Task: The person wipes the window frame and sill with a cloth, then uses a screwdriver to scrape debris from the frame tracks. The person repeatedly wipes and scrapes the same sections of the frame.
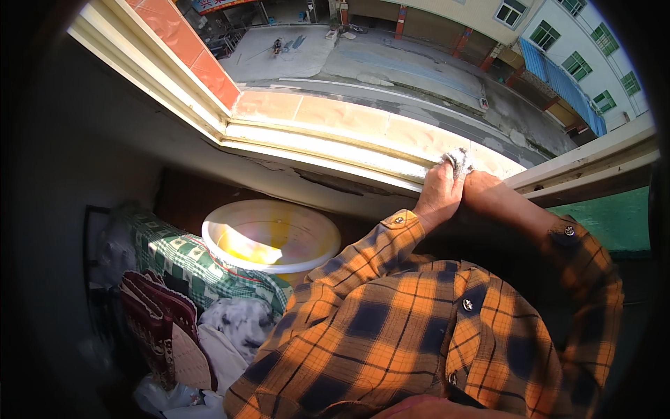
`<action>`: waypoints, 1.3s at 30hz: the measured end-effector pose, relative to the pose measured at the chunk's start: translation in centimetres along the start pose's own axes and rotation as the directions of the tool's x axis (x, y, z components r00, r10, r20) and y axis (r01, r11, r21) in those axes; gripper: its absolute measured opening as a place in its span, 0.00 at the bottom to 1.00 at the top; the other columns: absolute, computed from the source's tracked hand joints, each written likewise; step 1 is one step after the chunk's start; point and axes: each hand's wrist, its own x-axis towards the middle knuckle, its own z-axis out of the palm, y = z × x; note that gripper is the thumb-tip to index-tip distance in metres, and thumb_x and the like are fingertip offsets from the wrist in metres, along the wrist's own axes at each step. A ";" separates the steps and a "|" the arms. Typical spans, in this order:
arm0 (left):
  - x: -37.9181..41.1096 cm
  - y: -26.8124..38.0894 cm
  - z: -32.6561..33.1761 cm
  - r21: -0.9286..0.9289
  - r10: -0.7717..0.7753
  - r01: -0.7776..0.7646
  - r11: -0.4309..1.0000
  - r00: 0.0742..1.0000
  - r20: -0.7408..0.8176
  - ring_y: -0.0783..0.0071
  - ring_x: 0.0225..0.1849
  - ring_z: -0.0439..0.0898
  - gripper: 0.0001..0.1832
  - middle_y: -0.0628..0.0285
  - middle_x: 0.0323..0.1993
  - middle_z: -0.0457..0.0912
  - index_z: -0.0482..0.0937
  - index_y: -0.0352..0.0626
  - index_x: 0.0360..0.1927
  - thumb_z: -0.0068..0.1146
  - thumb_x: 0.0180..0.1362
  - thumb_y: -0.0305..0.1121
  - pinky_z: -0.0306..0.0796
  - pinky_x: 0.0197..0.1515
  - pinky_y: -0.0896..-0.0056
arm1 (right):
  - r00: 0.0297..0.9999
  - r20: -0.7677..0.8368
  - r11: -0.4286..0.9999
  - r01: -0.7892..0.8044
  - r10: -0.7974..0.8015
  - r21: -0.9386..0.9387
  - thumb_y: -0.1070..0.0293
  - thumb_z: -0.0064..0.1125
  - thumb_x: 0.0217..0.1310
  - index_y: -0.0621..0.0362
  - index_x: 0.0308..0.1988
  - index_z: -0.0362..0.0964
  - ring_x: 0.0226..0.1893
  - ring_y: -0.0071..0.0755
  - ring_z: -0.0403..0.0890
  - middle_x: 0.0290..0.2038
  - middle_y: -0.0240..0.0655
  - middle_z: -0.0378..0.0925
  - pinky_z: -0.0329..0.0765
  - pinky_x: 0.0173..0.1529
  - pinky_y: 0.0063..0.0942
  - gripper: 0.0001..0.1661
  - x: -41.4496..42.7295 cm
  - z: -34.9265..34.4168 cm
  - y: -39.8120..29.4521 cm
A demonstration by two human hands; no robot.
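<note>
My left hand (439, 189) is shut on a crumpled white and grey cloth (458, 161), which sticks out beyond the thumb side. Right beside it, my right hand (479, 183) presses close to the cloth and the left hand. Its fingers are hidden, so its grip on the cloth cannot be made out. Both hands are over the right part of a sunlit, pale window sill track (324, 141), close to the upright frame (581, 162). Outside the track runs a ledge of orange-pink tiles (345, 112).
Below the sill, left of me, stands a white plastic basin (327, 256). Next to it lie a green checked cloth bundle (172, 246), folded maroon fabric pieces (149, 314) and a plastic bag (162, 395). Beyond the open window, a street (408, 99) lies far below.
</note>
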 end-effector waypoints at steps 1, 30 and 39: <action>-0.3 -0.4 -1.2 0.057 0.021 -0.020 0.998 1.000 -0.022 0.42 0.41 0.79 0.13 0.41 0.36 0.80 0.73 0.30 0.45 0.47 0.63 0.29 0.74 0.42 0.57 | 0.999 -0.031 0.999 0.031 -0.032 -0.023 0.69 0.45 0.59 0.65 0.38 0.77 0.40 0.53 0.81 0.36 0.54 0.80 0.77 0.45 0.42 0.15 1.0 0.7 -1.0; 2.6 -0.3 -18.1 0.414 0.088 0.030 0.910 0.961 -0.263 0.40 0.38 0.78 0.09 0.40 0.35 0.79 0.73 0.31 0.40 0.49 0.57 0.25 0.73 0.39 0.51 | 0.914 -0.088 0.918 0.388 -0.395 -0.083 0.71 0.49 0.55 0.61 0.33 0.77 0.36 0.50 0.83 0.34 0.50 0.81 0.79 0.40 0.41 0.10 11.5 -4.2 -16.1; 1.5 0.7 -11.6 0.216 0.090 -0.073 0.974 0.994 -0.069 0.43 0.43 0.78 0.14 0.43 0.40 0.79 0.73 0.33 0.47 0.47 0.56 0.22 0.73 0.45 0.53 | 0.978 0.091 0.959 0.204 -0.189 -0.197 0.73 0.48 0.55 0.63 0.33 0.76 0.36 0.55 0.80 0.32 0.53 0.79 0.77 0.41 0.43 0.10 6.4 -3.1 -9.6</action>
